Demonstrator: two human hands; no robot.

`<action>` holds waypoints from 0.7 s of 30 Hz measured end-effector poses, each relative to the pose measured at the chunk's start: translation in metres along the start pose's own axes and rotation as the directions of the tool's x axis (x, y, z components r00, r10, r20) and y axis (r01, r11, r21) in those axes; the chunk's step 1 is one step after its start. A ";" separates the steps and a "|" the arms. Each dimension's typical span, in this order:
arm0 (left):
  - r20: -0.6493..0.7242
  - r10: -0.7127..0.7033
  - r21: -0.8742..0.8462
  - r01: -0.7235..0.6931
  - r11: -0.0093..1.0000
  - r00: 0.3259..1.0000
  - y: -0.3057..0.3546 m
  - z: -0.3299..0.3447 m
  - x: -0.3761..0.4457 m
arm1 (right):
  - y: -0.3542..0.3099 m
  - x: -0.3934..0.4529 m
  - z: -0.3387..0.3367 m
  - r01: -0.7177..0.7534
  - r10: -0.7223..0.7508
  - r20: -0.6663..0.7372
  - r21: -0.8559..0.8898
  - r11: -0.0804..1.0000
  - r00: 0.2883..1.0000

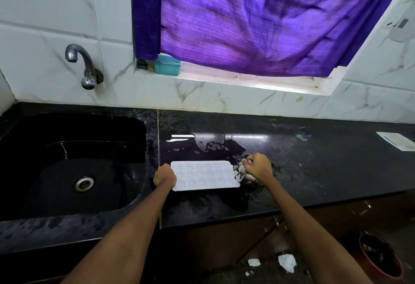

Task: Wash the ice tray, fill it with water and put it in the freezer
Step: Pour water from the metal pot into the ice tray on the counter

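left grip holds tray | right grip tips steel cup | desk front edge already wet, overpour probably spills more

A purple curtain hangs above a teal box.

No legible writing anywhere in this kitchen scene. The steel cup tipped at the end of the white ice tray bears a small gold mark low on its side, too blurred to read. A pale sheet of paper on the black counter shows only faint lines.
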State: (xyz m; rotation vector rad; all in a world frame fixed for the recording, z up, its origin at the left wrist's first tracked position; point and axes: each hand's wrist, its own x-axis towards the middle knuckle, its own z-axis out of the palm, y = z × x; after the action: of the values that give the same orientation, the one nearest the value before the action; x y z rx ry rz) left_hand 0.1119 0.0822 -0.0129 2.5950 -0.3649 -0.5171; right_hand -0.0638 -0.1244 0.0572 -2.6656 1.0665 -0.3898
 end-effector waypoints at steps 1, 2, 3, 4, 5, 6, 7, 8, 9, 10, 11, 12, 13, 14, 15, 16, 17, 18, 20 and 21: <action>-0.001 -0.001 -0.001 0.001 1.000 1.000 0.000 0.000 0.000 | -0.001 0.000 0.000 0.012 -0.012 0.006 -0.021 1.000 1.000; -0.002 -0.003 -0.001 0.003 1.000 1.000 0.000 0.001 0.000 | -0.002 0.000 0.000 0.021 -0.021 0.011 -0.035 0.999 1.000; -0.002 -0.004 -0.001 0.004 1.000 1.000 0.000 0.001 0.000 | -0.002 0.000 0.000 0.026 -0.025 0.013 -0.044 0.999 1.000; -0.003 -0.005 -0.001 0.005 1.000 1.000 0.000 0.001 0.000 | -0.002 0.000 0.000 0.027 -0.026 0.011 -0.047 0.999 1.000; -0.003 -0.004 0.000 0.004 1.000 1.000 0.000 0.001 0.001 | -0.002 0.000 -0.001 0.026 -0.026 0.009 -0.045 0.999 1.000; -0.003 -0.005 0.001 0.005 1.000 1.000 0.000 0.002 0.001 | -0.002 0.000 -0.001 0.026 -0.026 0.009 -0.039 0.999 1.000; -0.003 -0.006 0.002 0.006 1.000 1.000 0.000 0.002 0.001 | -0.002 0.000 -0.002 0.030 -0.029 0.012 -0.035 0.999 1.000; -0.003 -0.006 0.003 0.006 1.000 1.000 0.000 0.002 0.001 | -0.002 0.000 -0.002 0.034 -0.034 0.015 -0.034 0.999 0.999; -0.003 -0.006 0.002 0.006 1.000 1.000 0.000 0.002 0.002 | -0.002 0.000 -0.003 0.038 -0.037 0.017 -0.037 0.999 0.999; -0.003 -0.007 0.000 0.007 1.000 1.000 0.000 0.003 0.002 | -0.003 0.000 -0.003 0.040 -0.039 0.016 -0.042 0.998 0.999; -0.004 -0.010 0.001 0.010 1.000 1.000 0.000 0.003 0.002 | -0.002 0.000 -0.003 0.041 -0.040 0.016 -0.046 0.998 0.999; -0.005 -0.013 0.004 0.013 1.000 1.000 0.000 0.003 0.002 | -0.002 0.000 -0.003 0.042 -0.041 0.018 -0.049 0.998 0.999; -0.005 -0.014 0.007 0.014 1.000 1.000 0.000 0.003 0.003 | -0.001 0.000 -0.003 0.043 -0.042 0.019 -0.051 0.998 0.999; -0.006 -0.013 0.010 0.014 1.000 1.000 0.000 0.004 0.003 | 0.000 0.000 -0.003 0.042 -0.041 0.020 -0.053 0.998 0.999; -0.008 -0.013 0.010 0.013 1.000 1.000 0.000 0.004 0.003 | 0.001 0.000 -0.002 0.039 -0.038 0.022 -0.056 0.998 0.999; -0.009 -0.013 0.012 0.013 1.000 1.000 0.000 0.005 0.004 | 0.002 0.000 -0.002 0.036 -0.035 0.023 -0.057 0.998 0.999; -0.011 -0.014 0.016 0.014 1.000 1.000 0.000 0.005 0.004 | 0.003 0.000 -0.001 0.035 -0.034 0.025 -0.055 0.998 0.999; -0.012 -0.015 0.020 0.015 1.000 1.000 0.000 0.005 0.004 | 0.004 0.000 -0.001 0.035 -0.034 0.025 -0.051 0.998 0.999; -0.013 -0.015 0.026 0.015 1.000 1.000 0.000 0.005 0.004 | 0.005 0.001 0.000 0.038 -0.038 0.016 -0.045 0.998 0.999; -0.012 -0.014 0.027 0.014 1.000 1.000 0.001 0.005 0.004 | 0.006 0.001 0.000 0.042 -0.042 0.009 -0.042 0.998 0.999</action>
State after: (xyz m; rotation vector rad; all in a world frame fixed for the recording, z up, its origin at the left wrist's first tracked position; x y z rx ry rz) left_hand 0.1131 0.0783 -0.0183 2.6277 -0.3525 -0.5043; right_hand -0.0670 -0.1295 0.0556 -2.7282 1.0292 -0.3682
